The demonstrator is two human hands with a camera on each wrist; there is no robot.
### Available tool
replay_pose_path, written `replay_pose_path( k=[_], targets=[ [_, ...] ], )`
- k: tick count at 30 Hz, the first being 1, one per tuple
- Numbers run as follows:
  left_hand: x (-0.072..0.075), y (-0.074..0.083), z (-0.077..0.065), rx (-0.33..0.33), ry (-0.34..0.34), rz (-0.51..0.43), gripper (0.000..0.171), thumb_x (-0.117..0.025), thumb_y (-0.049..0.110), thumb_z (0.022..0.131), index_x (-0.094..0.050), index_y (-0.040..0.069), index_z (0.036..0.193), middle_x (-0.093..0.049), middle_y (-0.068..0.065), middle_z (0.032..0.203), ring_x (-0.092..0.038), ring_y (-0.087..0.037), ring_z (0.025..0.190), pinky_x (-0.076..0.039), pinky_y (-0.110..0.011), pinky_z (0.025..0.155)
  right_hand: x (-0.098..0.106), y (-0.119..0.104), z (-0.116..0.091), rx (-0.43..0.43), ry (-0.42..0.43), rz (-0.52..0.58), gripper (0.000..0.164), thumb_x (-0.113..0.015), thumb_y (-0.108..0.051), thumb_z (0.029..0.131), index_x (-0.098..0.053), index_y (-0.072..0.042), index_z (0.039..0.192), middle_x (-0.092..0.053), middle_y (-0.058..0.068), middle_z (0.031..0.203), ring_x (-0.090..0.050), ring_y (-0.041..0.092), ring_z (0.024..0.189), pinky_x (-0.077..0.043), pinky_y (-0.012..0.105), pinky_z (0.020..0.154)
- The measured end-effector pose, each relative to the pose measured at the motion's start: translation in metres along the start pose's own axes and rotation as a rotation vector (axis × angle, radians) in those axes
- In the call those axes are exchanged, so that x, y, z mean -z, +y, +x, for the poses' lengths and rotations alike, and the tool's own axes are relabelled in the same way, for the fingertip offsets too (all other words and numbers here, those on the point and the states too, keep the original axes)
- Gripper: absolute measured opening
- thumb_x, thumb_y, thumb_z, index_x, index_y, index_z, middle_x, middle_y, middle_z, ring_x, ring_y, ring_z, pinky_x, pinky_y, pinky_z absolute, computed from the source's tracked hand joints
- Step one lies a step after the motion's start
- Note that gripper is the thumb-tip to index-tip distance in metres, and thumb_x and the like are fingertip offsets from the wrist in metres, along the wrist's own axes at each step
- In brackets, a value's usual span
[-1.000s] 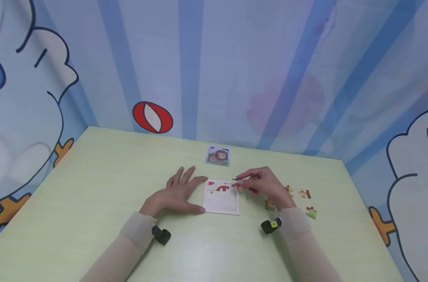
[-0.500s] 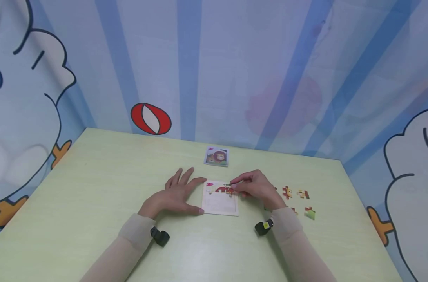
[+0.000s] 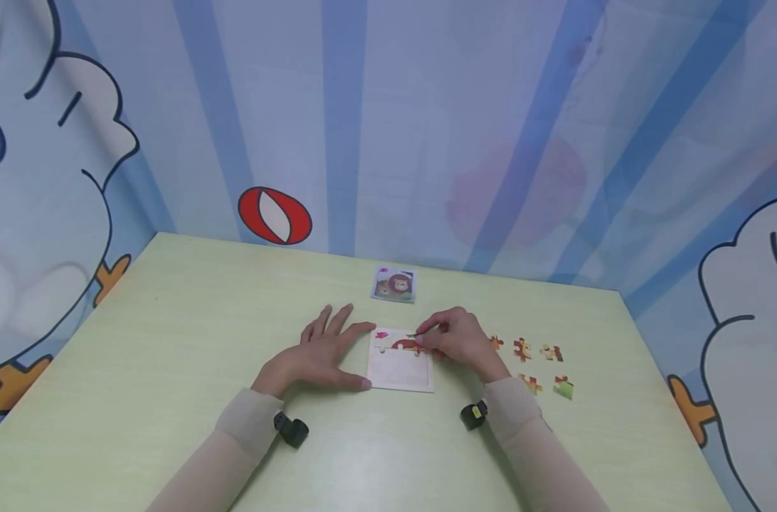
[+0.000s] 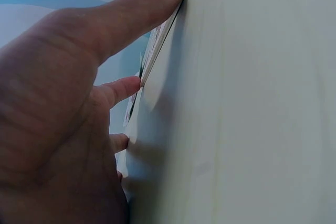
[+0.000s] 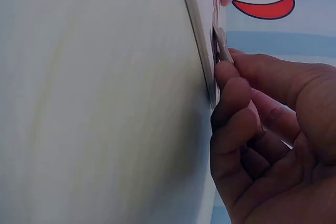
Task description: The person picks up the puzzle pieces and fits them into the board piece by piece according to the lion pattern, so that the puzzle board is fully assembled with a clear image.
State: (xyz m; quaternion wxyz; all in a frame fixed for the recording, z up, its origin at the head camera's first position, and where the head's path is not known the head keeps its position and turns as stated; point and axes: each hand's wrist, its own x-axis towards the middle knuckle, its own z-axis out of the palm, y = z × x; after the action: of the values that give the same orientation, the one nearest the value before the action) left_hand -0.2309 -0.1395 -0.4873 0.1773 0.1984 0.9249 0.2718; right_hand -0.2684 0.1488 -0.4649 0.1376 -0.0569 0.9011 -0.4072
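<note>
With left hand point(image 3: 314, 359) splayed against the puzzle board point(image 3: 398, 371), pinches a piece point(image 5: 223, 44) near its far right corner with right hand point(image 3: 459, 338). Has loose pieces point(image 3: 523, 349) nearby.

moved the right hand point(image 3: 460, 341) toward nine o'clock, bringing the pinched piece point(image 5: 224, 48) in from the two o'clock edge of the puzzle board point(image 3: 398, 371); uncovered an orange piece point(image 3: 494, 342) at the hand's three o'clock and an orange-green piece point(image 3: 531, 385) at four.
</note>
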Motion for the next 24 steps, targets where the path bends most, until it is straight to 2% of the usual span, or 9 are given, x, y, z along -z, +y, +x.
replay_pose_path(
  k=[9,17,24],
  targets=[
    [-0.0012,-0.0032,-0.0009,-0.017,0.017,0.015,0.1,-0.08,0.061,0.084,-0.031,0.036,0.168,0.001,-0.011,0.184,0.011,-0.049,0.167,-0.002,-0.077,0.131,-0.0046,-0.0033,0.0,0.058,0.032,-0.11,0.008,-0.082,-0.023,0.095,-0.081,-0.016,0.099,-0.059,-0.001,0.058,-0.052,0.013,0.051,-0.042,0.025,0.053],
    [0.0045,0.0038,-0.0036,-0.019,-0.007,0.009,0.099,-0.08,0.059,0.086,-0.031,0.033,0.169,0.002,-0.013,0.184,0.013,-0.05,0.167,0.0,-0.076,0.131,-0.0054,0.0034,-0.0001,0.093,0.065,-0.084,0.01,-0.08,-0.024,0.096,-0.081,-0.015,0.1,-0.06,0.001,0.058,-0.052,0.015,0.052,-0.041,0.027,0.054],
    [-0.0006,-0.0017,-0.0001,-0.006,0.008,0.012,0.1,-0.081,0.055,0.085,-0.031,0.034,0.169,0.001,-0.011,0.184,0.012,-0.047,0.168,-0.001,-0.075,0.132,0.0009,0.0039,-0.0047,0.091,0.095,-0.043,0.013,-0.079,-0.026,0.097,-0.081,-0.016,0.104,-0.065,0.002,0.064,-0.055,0.017,0.059,-0.043,0.029,0.059]
  ],
)
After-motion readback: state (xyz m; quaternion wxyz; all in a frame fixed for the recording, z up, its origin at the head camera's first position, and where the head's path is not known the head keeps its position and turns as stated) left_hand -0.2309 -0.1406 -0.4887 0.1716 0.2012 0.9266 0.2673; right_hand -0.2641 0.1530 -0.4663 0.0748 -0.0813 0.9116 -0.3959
